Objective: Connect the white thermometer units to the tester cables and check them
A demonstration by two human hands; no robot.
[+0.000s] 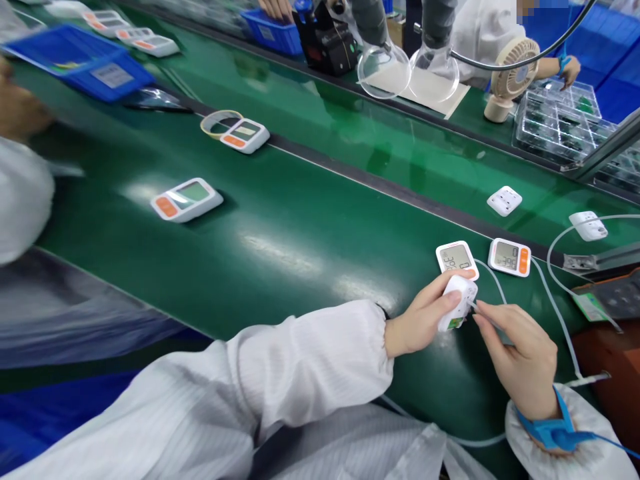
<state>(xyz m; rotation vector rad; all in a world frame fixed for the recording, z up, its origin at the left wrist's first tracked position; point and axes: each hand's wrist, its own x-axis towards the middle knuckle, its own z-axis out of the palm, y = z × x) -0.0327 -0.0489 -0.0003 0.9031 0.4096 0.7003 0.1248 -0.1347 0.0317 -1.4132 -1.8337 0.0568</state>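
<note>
My left hand [417, 323] is closed round a white blood pressure monitor [461, 293], its back turned partly up and a bit of green showing at the lower end. Fingertips of my right hand [525, 353] pinch the end of a thin pale air tube [473, 306] against the side of that monitor; whether it sits inside the port cannot be made out. Just beyond my left fingers lies a monitor with a lit display [455, 256]. Beside it is another lit monitor [509, 257] with orange buttons. Pale tubes run from both. A blue strap [553, 427] circles my right wrist.
Monitors lie along the green bench [300, 267], including one at left centre [187, 200]. Two small white units [505, 201] rest beyond the dark divider. A blue bin [83, 60], a co-worker's sleeve [23, 200], a small fan [515, 70] and clear trays [560, 127] surround the area.
</note>
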